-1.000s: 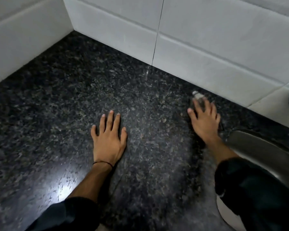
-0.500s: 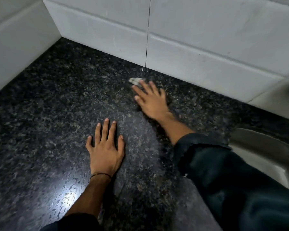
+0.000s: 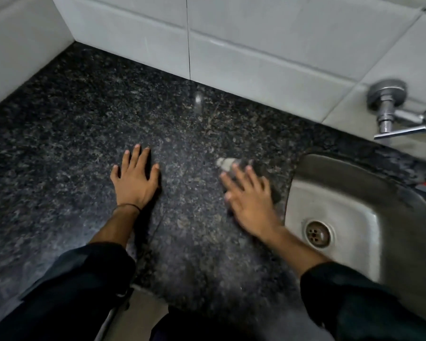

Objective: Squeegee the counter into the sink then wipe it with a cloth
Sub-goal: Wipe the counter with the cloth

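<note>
A dark speckled granite counter [image 3: 79,134] fills the view. My right hand [image 3: 250,201] presses flat on a dark cloth [image 3: 271,177] with a pale corner sticking out at its fingertips, just left of the steel sink [image 3: 354,193]. The hand is motion-blurred, and most of the cloth is hidden under it. My left hand [image 3: 134,179] lies flat on the counter with fingers spread, holding nothing, a thin black band at its wrist. No squeegee is in view.
White tiled walls [image 3: 256,45] close the counter at the back and left. A metal tap [image 3: 389,107] sticks out of the wall above the sink. The sink drain [image 3: 317,233] is uncovered. The counter's front edge runs near my sleeves.
My right hand slid the cloth left along the back wall, then back right and nearer, beside the sink. My left hand stayed flat in place. The camera view shifted right, showing more sink.
</note>
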`<act>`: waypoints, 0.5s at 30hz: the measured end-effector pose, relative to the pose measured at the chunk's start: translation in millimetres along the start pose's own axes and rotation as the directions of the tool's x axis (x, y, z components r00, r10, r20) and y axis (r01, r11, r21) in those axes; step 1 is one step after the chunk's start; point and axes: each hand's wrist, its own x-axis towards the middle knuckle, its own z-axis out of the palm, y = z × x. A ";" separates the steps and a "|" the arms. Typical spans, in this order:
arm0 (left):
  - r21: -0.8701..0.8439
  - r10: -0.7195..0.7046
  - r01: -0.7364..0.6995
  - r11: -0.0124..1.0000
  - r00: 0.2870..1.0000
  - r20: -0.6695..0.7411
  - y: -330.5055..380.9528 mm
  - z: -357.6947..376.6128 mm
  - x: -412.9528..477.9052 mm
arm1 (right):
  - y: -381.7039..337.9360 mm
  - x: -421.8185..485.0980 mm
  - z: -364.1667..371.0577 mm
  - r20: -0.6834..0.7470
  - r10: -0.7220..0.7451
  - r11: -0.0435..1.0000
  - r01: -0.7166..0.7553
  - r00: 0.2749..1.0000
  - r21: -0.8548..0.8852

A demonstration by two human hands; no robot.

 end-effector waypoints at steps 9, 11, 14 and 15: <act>-0.077 0.016 -0.021 0.997 0.998 -0.064 21.6 1.9 -151.0 | 32.5 -45.8 -6.9 0.115 -0.500 0.859 0.509 0.858 -0.065; 0.029 0.000 0.000 1.000 1.000 -0.004 24.2 10.9 -187.9 | 55.1 -25.1 -8.2 0.031 -0.260 0.960 0.262 0.965 -0.096; 0.086 -0.041 0.034 0.996 0.996 0.078 17.8 27.0 -214.5 | 46.3 -18.4 -1.4 -0.081 -0.008 0.998 0.004 0.997 -0.055; 0.065 -0.048 0.042 0.997 0.995 0.090 15.2 30.3 -216.7 | 32.1 -25.2 1.5 -0.098 0.022 0.999 -0.026 0.995 -0.036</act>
